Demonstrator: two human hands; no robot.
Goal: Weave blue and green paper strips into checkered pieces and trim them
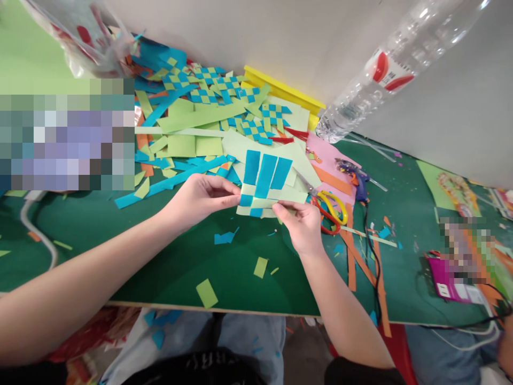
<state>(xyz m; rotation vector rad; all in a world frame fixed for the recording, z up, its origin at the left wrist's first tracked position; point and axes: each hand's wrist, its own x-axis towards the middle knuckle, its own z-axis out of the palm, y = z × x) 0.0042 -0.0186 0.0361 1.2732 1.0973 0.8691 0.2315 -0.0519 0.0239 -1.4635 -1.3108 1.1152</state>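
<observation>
Between both hands is a small piece of paper weaving (pixel 264 179), with blue strips standing up and pale green strips crossing them near the bottom. My left hand (pixel 200 198) pinches its left edge between thumb and fingers. On the right side, my right hand (pixel 300 222) grips a pale green strip (pixel 265 203) at the weaving's lower part. Scissors with red and yellow handles (pixel 331 211) lie just beyond my right hand. Behind the weaving spreads a heap of blue and green checkered woven paper pieces (pixel 256 128) and loose strips.
A clear plastic bottle (pixel 385 75) stands at the back right beside a yellow tray (pixel 280 91). A glue gun (pixel 356 179) with a black cord lies right of the scissors. Orange strips (pixel 364 262) hang over the table edge. Paper scraps (pixel 207 293) dot the green tabletop (pixel 160 272).
</observation>
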